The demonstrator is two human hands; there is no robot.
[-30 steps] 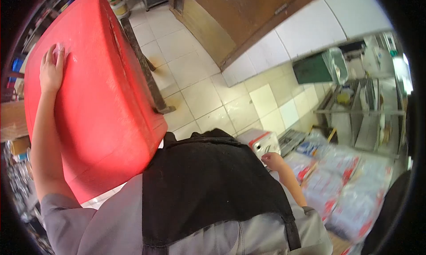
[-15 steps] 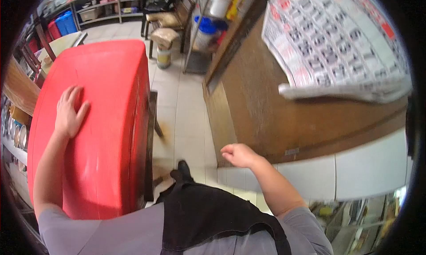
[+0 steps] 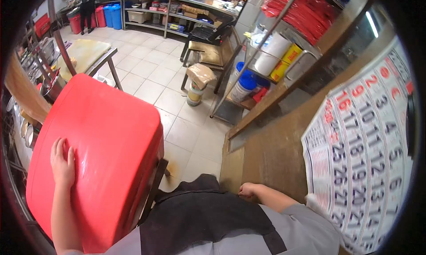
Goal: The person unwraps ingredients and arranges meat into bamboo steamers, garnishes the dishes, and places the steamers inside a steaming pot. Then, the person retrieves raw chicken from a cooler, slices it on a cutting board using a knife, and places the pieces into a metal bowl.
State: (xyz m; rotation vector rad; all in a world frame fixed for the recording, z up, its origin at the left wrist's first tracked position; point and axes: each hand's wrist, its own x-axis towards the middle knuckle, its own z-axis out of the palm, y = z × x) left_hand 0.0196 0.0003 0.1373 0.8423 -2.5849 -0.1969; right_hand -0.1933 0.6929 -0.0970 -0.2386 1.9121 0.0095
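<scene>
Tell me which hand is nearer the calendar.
Right. The right hand is left of the calendar, apart from it; the left hand is farther off, resting on the red box.

Blue bins [image 3: 116, 17] stand just beside a red bin [image 3: 100, 17].

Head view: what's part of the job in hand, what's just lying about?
Likely in the job:
- red box, the only thing seen being touched
- left hand, resting on its top
- right hand, no item visible in it

Apparently just about:
- calendar
- chair
- blue bins
- blue-lidded bucket
</scene>
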